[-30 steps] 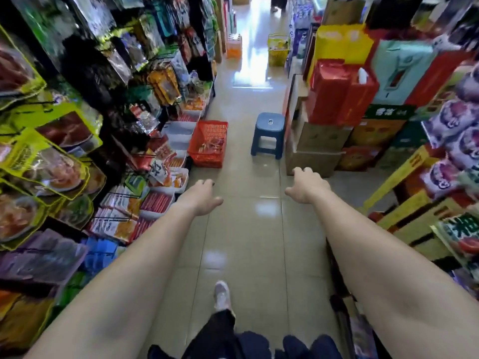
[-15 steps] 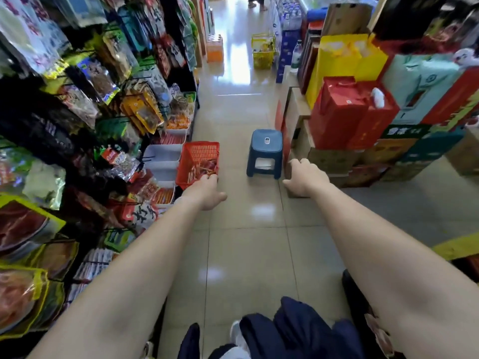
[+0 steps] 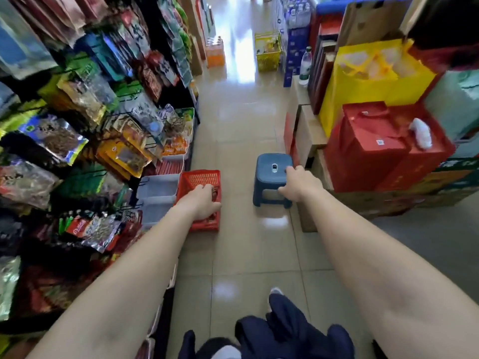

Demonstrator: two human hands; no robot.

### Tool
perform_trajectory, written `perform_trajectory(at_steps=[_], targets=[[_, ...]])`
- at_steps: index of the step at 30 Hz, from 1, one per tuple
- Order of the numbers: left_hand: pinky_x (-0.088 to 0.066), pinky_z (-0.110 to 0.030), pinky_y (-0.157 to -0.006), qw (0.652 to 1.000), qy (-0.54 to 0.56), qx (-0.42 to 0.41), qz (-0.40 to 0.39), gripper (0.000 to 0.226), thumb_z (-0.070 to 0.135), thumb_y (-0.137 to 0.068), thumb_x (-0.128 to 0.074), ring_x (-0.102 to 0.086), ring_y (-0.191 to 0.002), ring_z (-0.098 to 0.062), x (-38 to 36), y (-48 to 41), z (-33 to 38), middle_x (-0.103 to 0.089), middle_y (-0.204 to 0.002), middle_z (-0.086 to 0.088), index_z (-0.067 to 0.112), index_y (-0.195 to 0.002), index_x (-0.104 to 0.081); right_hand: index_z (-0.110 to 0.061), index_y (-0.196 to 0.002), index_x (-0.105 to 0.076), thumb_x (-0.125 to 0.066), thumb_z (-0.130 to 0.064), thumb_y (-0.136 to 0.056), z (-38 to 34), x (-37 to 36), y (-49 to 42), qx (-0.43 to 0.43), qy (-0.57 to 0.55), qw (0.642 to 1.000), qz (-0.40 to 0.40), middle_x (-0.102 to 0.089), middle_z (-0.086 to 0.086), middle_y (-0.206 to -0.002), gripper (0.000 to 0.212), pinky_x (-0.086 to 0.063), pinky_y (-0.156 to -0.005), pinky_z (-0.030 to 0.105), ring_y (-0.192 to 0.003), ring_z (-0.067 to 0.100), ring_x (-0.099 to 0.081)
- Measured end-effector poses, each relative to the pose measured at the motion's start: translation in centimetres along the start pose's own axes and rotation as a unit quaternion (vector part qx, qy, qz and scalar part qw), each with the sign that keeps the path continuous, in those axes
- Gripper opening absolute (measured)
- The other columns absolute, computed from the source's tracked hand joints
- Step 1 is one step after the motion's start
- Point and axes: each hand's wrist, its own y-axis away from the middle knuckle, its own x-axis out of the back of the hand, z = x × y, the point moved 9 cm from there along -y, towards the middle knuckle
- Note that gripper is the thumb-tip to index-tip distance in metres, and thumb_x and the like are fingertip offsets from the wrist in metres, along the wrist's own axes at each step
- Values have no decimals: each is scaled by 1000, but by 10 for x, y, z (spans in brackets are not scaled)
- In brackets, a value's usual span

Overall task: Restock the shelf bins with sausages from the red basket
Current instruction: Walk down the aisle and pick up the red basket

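Your left hand (image 3: 203, 204) hung over red basket (image 3: 201, 174), fingers hidden, grip unclear; right hand (image 3: 300, 183), loosely curled, empty, near blue stool (image 3: 270, 161).

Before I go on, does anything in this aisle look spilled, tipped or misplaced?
Nothing stands out. The red basket and blue stool stand upright on the floor, nothing spilled around them. The white bins beside the basket look empty, fitting a restock.
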Motion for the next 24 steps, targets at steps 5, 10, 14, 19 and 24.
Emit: perform_trajectory(at_steps=[5, 10, 14, 19, 24], targets=[[-44, -42, -104, 997, 65, 4, 32, 62, 42, -93, -59, -49, -130, -32, 59, -83, 21, -48, -144, -14, 8, -143, -42, -17, -145, -37, -59, -43, -90, -13, 47, -104, 8, -9, 1000, -3, -45, 12, -140, 65, -48, -93, 46, -122, 33, -50], [-44, -44, -104, 998, 60, 23, 5, 69, 44, -92, -60, -48, -130, -33, 83, -164, 6, -45, -146, -15, 10, -147, -37, -17, -140, -41, -61, -45, -88, -29, 62, -191, 7, 10, 1000, -19, -48, 10, -136, 63, -50, -92, 48, -119, 33, -51], [-40, -45, -108, 998, 53, 18, 1, 73, 44, -91, -59, -45, -134, -34, 111, -237, -15, -40, -150, -16, 10, -150, -34, -16, -135, -44, -60, -41, -89, -52, 73, -262, 0, 27, 999, -23, -49, 11, -133, 55, -50, -88, 47, -115, 33, -51], [-41, -45, -107, 998, 56, 7, 3, 71, 42, -92, -60, -45, -134, -35, 171, -336, -48, -38, -151, -17, 10, -150, -34, -13, -133, -45, -59, -39, -88, -106, 102, -351, -2, 51, 998, -23, -49, 13, -132, 54, -48, -90, 48, -119, 36, -51], [-40, -47, -109, 999, 52, -14, 0, 72, 45, -93, -58, -41, -137, -33, 233, -416, -78, -35, -154, -15, 12, -151, -31, -15, -140, -43, -58, -39, -87, -168, 140, -432, -3, 42, 999, -19, -48, 13, -137, 60, -47, -92, 46, -121, 36, -50]])
